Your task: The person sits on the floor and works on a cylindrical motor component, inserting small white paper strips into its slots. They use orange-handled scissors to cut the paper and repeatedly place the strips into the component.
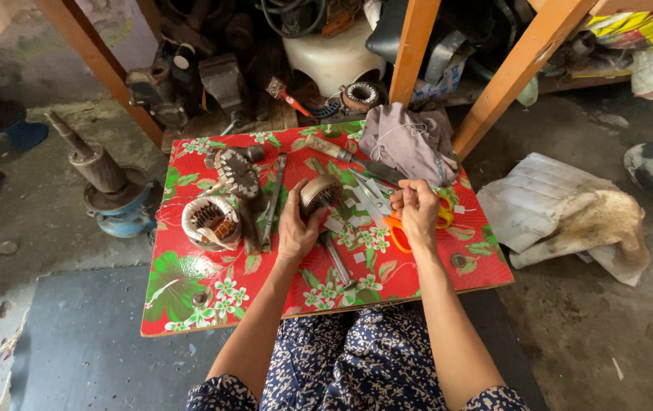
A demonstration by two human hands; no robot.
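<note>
Head view, counts: we count 1 low table (189, 304) with a red floral top, filling the middle of the frame.
Hands: 2, both the person's own, coming up from the lower centre.
Rotor: 1 motor rotor (321, 192) on a steel shaft, at the centre of the table; the shaft runs down toward the table's near edge.
Scissors: 1 pair of orange-handled scissors (387, 213), right of centre, blades pointing to the upper left.
Stators: 1 wound stator (211, 222) at the left of the table, and 1 round finned part (236, 173) just above it.
Long tools: 1 flat wrench (271, 199) lying upright in the frame between the stator and the left hand; 1 knife-like tool (357, 161) near the table's far edge.
Cloth: 1 grey rag (411, 141) at the upper right of the table.
Paper bits: we see several small white slips scattered around the rotor; too small to count surely.
Left hand pose: left hand (296, 228) lies palm down beside the rotor, fingers curled round its drum and touching it.
Right hand pose: right hand (417, 209) is raised over the scissors' handles, fingertips pinched together; we cannot tell what, if anything, they pinch.
Floor: 1 blue motor housing (117, 199) at the left.
</note>
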